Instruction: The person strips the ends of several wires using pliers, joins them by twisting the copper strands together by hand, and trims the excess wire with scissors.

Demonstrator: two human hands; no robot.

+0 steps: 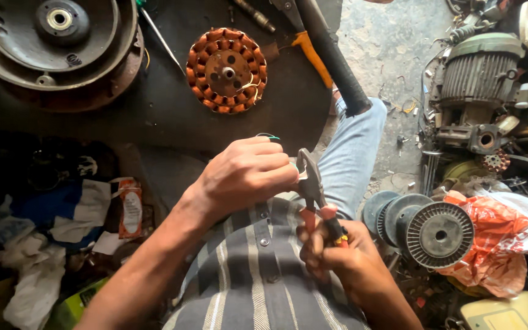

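At the far left corner of the dark bench point(154, 116) lies a large grey motor housing point(50, 43), and near the far edge sits a copper-wound stator point(227, 70). Closer in, over the person's lap, the left hand point(245, 174) is closed, pinching a thin green wire point(268, 136) against the pliers point(310, 180), whose orange handles the right hand point(337, 256) squeezes together. The fingers sit right beside the pliers' nose, so a slip could nip skin; too hard a squeeze could sever or nick the fine wire rather than strip it.
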